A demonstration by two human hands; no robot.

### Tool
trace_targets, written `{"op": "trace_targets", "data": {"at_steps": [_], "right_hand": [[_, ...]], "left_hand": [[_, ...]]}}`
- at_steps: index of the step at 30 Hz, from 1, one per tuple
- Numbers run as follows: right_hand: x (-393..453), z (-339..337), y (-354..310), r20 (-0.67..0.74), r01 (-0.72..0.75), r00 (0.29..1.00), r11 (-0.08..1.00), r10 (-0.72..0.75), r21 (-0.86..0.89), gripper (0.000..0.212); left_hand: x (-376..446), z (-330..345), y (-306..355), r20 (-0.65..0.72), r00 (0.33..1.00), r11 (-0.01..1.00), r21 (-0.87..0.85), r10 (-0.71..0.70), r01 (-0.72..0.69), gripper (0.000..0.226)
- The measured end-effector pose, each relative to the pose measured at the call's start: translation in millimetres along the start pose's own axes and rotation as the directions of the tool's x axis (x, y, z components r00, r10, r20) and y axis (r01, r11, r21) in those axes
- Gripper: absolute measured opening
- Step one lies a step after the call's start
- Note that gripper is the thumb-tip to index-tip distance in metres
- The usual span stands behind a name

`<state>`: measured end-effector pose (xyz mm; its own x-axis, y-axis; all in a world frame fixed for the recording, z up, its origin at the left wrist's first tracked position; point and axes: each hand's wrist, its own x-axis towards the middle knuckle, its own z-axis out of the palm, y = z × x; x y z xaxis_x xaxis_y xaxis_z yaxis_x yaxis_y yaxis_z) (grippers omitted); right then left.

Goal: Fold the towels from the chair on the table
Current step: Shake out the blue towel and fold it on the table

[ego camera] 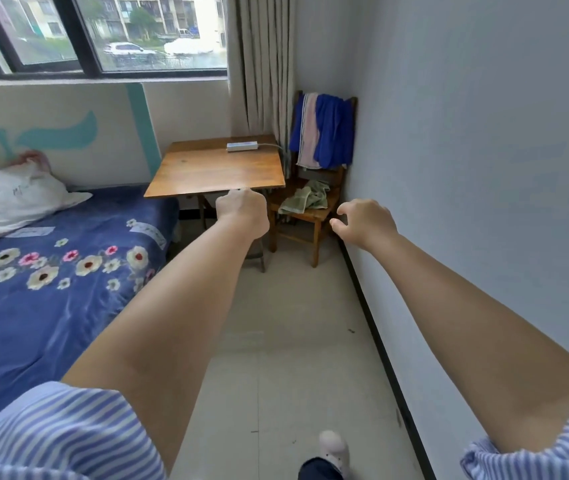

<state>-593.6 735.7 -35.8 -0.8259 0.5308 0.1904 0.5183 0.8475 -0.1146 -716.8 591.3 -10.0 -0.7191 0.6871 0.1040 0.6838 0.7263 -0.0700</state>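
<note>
A wooden chair stands in the corner against the right wall. Over its back hang a blue towel and a pink-and-white striped towel. A crumpled green towel lies on its seat. Left of the chair is a wooden table. Both my arms reach forward. My left hand is in front of the table's near edge, fingers curled, holding nothing. My right hand hovers just right of the chair seat, fingers apart and empty.
A white power strip lies at the table's far edge. A bed with a blue flowered cover and a pillow fills the left. A curtain hangs behind the table. The tiled floor runs along the wall.
</note>
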Motion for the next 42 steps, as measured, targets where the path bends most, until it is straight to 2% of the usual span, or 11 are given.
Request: {"op": "trace_targets", "data": {"at_steps": [5, 12, 13, 21, 27, 31, 37, 42], "right_hand": [[124.1, 29.1, 43.0, -0.025, 0.008, 1.0, 1.0, -0.007, 0.02, 0.035], [331.2, 48.2, 100.7, -0.061, 0.037, 0.998, 0.997, -0.033, 0.061, 0.034], [342.1, 50.1, 103.3, -0.063, 0.044, 0.997, 0.997, -0.04, 0.064, 0.034], [524.3, 99.6, 134.6, 0.017, 0.03, 0.999, 0.999, -0.031, 0.045, 0.035], [658.7, 129.2, 147.1, 0.046, -0.071, 0.997, 0.997, 0.069, 0.041, 0.032], [741.4, 137.2, 155.9, 0.036, -0.128, 0.992, 0.985, 0.124, 0.117, 0.03], [840.9, 147.1, 197.3, 0.084, -0.265, 0.964, 0.946, 0.253, 0.186, 0.022], [923.6, 152.8, 240.1, 0.009, -0.383, 0.92, 0.897, 0.391, 0.219, 0.024]], "left_hand": [[129.4, 28.4, 12.7, 0.017, 1.0, 1.0, -0.018, -0.006, 0.006, 0.023], [338.1, 29.8, 28.2, 0.045, 0.995, 0.994, -0.064, -0.086, 0.089, 0.009], [347.6, 31.1, 27.1, 0.046, 0.996, 0.995, -0.056, -0.079, 0.082, 0.009], [532.0, 76.5, 7.5, 0.134, 0.99, 0.998, -0.043, -0.043, 0.049, 0.023], [682.3, 89.6, -16.9, 0.141, 0.988, 0.997, -0.055, 0.058, -0.051, 0.026], [778.7, 90.1, -26.9, 0.103, 0.989, 0.988, -0.128, 0.101, -0.088, 0.02], [891.8, 97.4, -4.2, 0.107, 0.984, 0.962, -0.249, 0.142, -0.112, 0.023], [975.0, 100.1, 27.9, 0.065, 0.98, 0.948, -0.272, 0.187, -0.163, 0.018]]}}
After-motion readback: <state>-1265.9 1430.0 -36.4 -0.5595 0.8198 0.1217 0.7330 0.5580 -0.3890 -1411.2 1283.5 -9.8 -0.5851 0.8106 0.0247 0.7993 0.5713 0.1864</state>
